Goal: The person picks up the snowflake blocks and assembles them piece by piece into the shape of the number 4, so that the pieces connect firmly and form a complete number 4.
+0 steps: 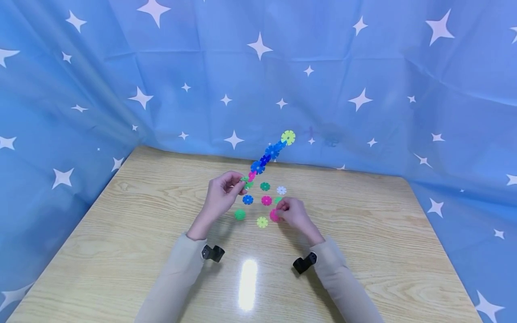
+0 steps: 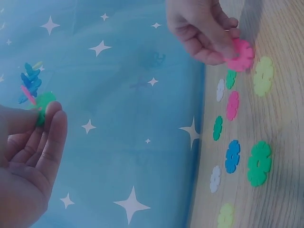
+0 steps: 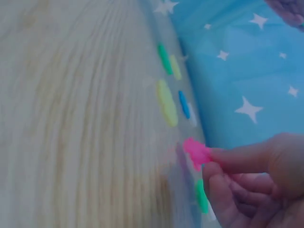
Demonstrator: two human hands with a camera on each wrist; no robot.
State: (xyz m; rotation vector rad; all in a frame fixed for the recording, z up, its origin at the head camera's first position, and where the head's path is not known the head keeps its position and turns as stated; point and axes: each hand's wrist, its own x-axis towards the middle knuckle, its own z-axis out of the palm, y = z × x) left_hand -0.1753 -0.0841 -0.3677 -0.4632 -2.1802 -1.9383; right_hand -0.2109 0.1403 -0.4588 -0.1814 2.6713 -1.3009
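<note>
My left hand (image 1: 223, 193) pinches the green end of a chain of linked snowflake discs. From there the chain slants up and away to the right, through a pink disc (image 1: 252, 176) and several blue discs (image 1: 272, 151) to a yellow-green disc (image 1: 288, 137) at the far tip. In the left wrist view the green disc (image 2: 45, 103) sits between thumb and fingers. Lower on the right, my right hand (image 1: 295, 212) holds a single pink snowflake disc (image 3: 195, 153) by its edge, between thumb and forefinger. That disc is apart from the chain.
Several loose discs lie on the wooden table (image 1: 121, 251) between the hands: a blue disc (image 1: 248, 199), a pink disc (image 1: 266, 200), a white disc (image 1: 281, 190), a green disc (image 1: 240, 214) and a yellow-green disc (image 1: 262, 222) among them. A blue starry curtain (image 1: 258, 89) hangs behind.
</note>
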